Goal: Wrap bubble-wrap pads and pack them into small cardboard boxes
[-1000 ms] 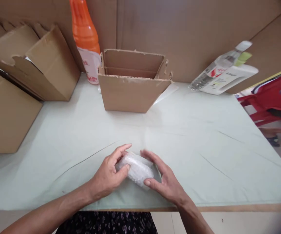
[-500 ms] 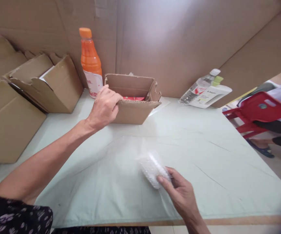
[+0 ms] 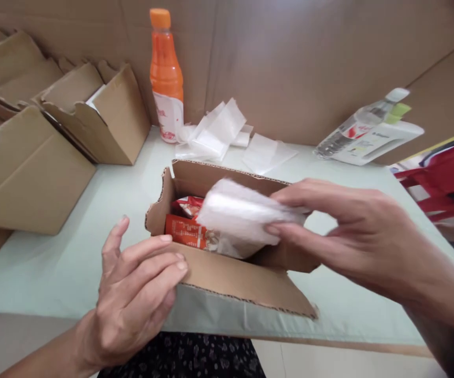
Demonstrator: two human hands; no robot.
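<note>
My right hand (image 3: 340,226) pinches a bubble-wrapped bundle (image 3: 234,205) between thumb and fingers, over the open top of a cardboard box (image 3: 246,283). What the wrap covers, if anything, cannot be made out. Inside the box, red printed packets (image 3: 185,231) show at the left, partly hidden by the bundle. My left hand (image 3: 140,294) rests with stretched fingers on the box's near flap, which is folded outward. Its thumb stands apart, and it grips nothing.
Several cardboard boxes (image 3: 18,168) stand at the left. Behind the open box are an orange drink bottle (image 3: 166,79) and loose clear plastic sheets (image 3: 219,131). A clear bottle (image 3: 360,126) and a white jug (image 3: 380,144) lie at the back right. A red chair (image 3: 447,173) stands beyond the table.
The cardboard box has come nearer, exposing the plastic sheets behind it. My right hand has carried the bundle over the box. My left hand has shifted from its rim to the near flap.
</note>
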